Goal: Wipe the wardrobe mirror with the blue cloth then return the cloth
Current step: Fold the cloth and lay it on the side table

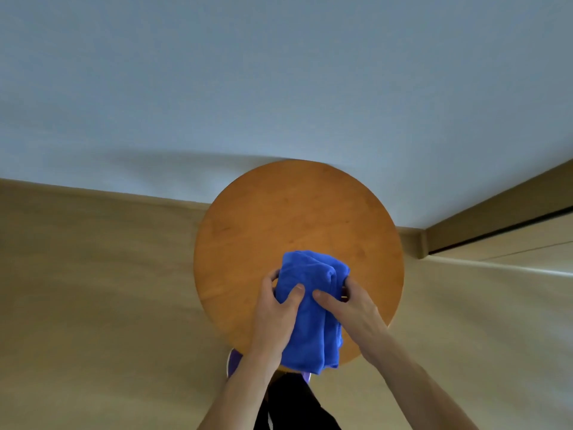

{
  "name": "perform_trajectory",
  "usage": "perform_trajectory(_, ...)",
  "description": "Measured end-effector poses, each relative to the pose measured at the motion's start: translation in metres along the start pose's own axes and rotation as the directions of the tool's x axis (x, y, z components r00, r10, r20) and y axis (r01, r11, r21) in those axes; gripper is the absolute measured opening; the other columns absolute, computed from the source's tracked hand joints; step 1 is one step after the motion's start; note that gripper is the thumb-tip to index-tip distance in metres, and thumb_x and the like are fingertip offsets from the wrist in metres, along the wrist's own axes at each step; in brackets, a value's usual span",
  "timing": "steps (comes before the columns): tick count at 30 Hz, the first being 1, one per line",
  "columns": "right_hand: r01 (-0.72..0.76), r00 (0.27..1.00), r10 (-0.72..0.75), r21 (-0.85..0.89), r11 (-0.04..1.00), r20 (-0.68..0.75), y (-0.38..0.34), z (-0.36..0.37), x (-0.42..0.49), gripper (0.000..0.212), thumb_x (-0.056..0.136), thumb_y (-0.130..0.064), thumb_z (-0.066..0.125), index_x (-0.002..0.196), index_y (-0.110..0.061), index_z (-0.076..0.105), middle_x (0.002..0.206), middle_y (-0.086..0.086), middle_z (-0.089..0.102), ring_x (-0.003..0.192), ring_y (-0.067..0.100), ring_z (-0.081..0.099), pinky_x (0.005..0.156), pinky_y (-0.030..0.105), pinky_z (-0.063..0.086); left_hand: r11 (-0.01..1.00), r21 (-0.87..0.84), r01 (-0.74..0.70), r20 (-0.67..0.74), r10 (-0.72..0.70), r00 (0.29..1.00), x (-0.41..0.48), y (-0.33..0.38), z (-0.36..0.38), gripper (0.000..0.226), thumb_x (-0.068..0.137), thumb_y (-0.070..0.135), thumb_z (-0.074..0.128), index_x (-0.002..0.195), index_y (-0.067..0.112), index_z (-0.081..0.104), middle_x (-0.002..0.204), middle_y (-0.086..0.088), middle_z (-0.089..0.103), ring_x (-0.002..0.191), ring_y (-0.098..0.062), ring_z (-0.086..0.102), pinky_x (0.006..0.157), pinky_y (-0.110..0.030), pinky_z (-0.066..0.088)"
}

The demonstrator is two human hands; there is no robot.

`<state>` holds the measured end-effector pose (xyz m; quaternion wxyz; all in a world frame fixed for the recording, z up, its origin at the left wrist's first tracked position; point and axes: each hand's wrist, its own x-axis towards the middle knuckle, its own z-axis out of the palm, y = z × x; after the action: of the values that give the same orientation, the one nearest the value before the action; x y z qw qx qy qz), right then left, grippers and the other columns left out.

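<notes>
Now my left grip and right grip both pinch the blue cloth, thumbs on top. It hangs over the round counter's six o'clock edge.

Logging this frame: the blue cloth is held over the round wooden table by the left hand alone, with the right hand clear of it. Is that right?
Not quite. The head view shows both hands on it: the left hand grips the blue cloth from one side and the right hand grips it from the other. The rest stands: the cloth is over the round wooden table.
</notes>
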<state>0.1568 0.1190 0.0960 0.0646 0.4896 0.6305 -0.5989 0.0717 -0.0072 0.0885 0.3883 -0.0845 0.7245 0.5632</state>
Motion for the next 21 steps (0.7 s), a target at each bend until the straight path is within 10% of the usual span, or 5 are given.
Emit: perform_trajectory(21, 0.007, 0.998, 0.007, 0.197, 0.98, -0.066, 0.056, 0.075, 0.136, 0.023, 0.085, -0.02, 0.071, 0.106, -0.027, 0.064, 0.087, -0.011, 0.077, 0.08, 0.004, 0.073, 0.065, 0.025, 0.057, 0.979, 0.134, -0.154, 0.004, 0.155, 0.988, 0.14, -0.07, -0.009, 0.026, 0.102, 0.032, 0.051, 0.127, 0.034, 0.058, 0.114, 0.018, 0.067, 0.106, -0.002, 0.064, 0.097, -0.034, 0.052)
